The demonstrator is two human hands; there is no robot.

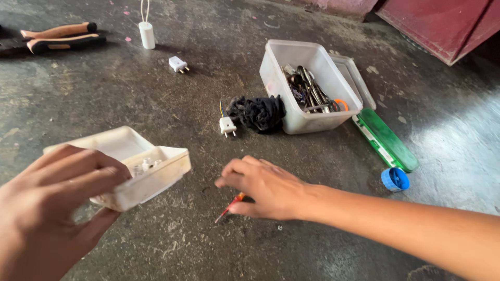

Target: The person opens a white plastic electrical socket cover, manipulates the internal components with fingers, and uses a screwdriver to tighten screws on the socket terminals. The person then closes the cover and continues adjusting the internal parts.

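While your left hand (49, 208) grips a white box (139, 169) above the concrete floor (130, 104), fingers wrapped round its near side, your right hand (263, 187) rests low on the floor with thumb and fingers closed on a small red screwdriver (230, 205), its tip touching the concrete. Beyond lie a white plug (227, 126) just beside a black cloth (259, 113), a tub (291, 78) of metal tools, a green case (388, 140), a blue cap (395, 179), another plug (177, 64) and pliers (57, 37)
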